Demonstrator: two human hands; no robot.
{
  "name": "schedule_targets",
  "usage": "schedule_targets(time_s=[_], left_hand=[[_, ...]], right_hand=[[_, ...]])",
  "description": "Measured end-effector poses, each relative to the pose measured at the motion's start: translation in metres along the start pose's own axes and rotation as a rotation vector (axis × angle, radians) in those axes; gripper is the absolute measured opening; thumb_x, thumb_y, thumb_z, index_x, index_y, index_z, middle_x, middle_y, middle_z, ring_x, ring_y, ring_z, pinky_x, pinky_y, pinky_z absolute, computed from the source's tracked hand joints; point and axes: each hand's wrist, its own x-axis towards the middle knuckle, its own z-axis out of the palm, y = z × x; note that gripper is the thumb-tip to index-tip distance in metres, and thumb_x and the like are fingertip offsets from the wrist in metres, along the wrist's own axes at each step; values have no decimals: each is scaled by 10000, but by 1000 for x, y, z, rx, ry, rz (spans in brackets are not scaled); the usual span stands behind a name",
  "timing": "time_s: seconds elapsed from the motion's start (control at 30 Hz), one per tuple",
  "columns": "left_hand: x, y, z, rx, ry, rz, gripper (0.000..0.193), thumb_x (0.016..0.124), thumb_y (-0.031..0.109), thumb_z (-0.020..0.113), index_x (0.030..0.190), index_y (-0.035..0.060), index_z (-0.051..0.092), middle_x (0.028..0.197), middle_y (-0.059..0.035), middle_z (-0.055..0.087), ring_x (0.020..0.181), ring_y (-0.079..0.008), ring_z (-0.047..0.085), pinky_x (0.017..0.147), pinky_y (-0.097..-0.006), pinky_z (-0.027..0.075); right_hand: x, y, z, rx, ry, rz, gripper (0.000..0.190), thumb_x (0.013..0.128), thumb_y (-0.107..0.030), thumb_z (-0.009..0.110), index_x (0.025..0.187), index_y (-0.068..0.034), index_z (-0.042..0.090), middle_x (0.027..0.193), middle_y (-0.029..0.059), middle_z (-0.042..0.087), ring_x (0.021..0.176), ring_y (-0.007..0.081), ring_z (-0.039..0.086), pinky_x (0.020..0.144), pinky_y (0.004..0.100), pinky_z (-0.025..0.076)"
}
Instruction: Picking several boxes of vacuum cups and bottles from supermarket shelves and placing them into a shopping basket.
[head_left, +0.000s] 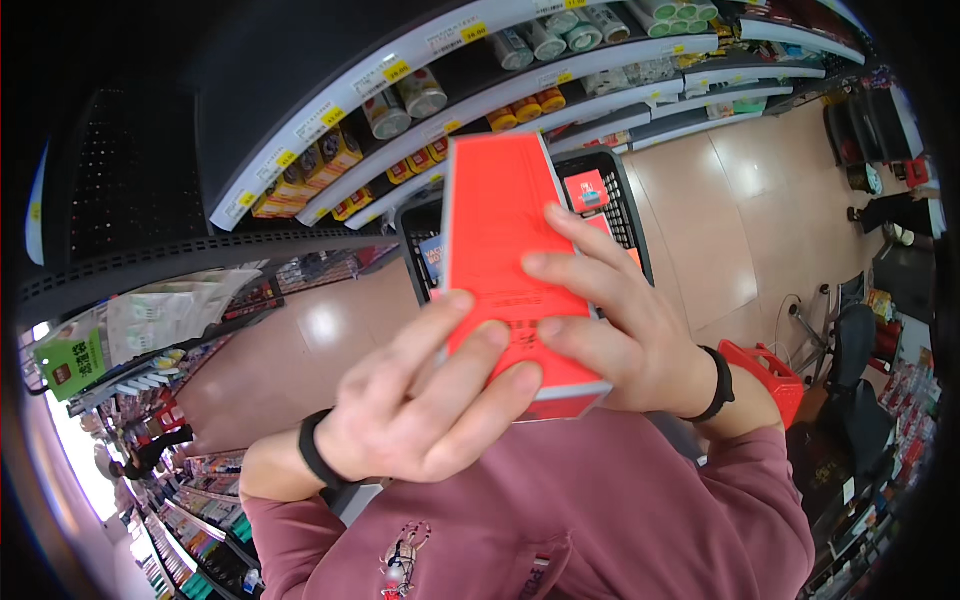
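A tall red cardboard box (499, 202) with pale edges and faint printing is held up close before my chest. My left hand (420, 397) grips its lower left side, fingers laid over the printed face. On the lower right, my right hand (622, 322) presses its fingertips onto the same face. Both wrists wear black bands. Behind the box stands a black plastic basket (619, 169), largely hidden by it. Inside the basket are a small red box (586, 190) and, at the left, a blue box (433, 255).
Curved shelves (352, 97) with price tags hold glass jars (424, 91), yellow boxes (322, 165) and orange-lidded containers (525, 110). Packets (142, 322) hang at the left. At right are a red basket (769, 375) and a black chair (851, 345). Two other people stand farther off on the tiled floor (720, 225).
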Motion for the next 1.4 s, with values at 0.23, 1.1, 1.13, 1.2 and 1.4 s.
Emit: schedule_targets(time_s=[0.23,1.1,1.13,1.2,1.4], left_hand=[[-8,0,94,-443,-266,-207,750,674,134,796,1371,-5,556,1297,-186,599,1241,-363,592,848,-375,601],[-159,-70,267,-170,-670,-725,656,980,380,612,1532,69,446,1591,-203,409,1515,-418,312,1227,-543,291],[-162,-69,275,-186,-670,-663,660,978,381,607,1543,88,434,1627,-184,358,1528,-402,288,1233,-561,273],[-167,-67,294,-160,-655,-625,665,978,385,604,1549,94,425,1631,-181,353,1527,-395,293,1237,-554,269],[-175,-69,292,-166,-647,-618,706,966,358,605,1584,118,364,1664,-160,304,1534,-345,303,1248,-529,255]], right_hand=[[-78,19,32,5,21,389,892,713,-82,838,1479,-20,385,1430,227,517,1347,469,499,995,458,550],[-99,119,35,110,104,803,866,614,41,817,1393,-17,443,1332,177,493,1259,349,546,1051,438,478],[-96,127,45,263,186,824,861,627,25,836,1392,-17,444,1322,167,499,1241,329,559,1048,432,482],[-89,144,61,432,244,863,863,650,-20,884,1392,-16,443,1288,142,521,1212,288,590,1043,408,494],[-94,187,66,160,-13,812,870,661,-1,876,1413,-30,440,1304,134,551,1263,262,570,1064,380,487]])
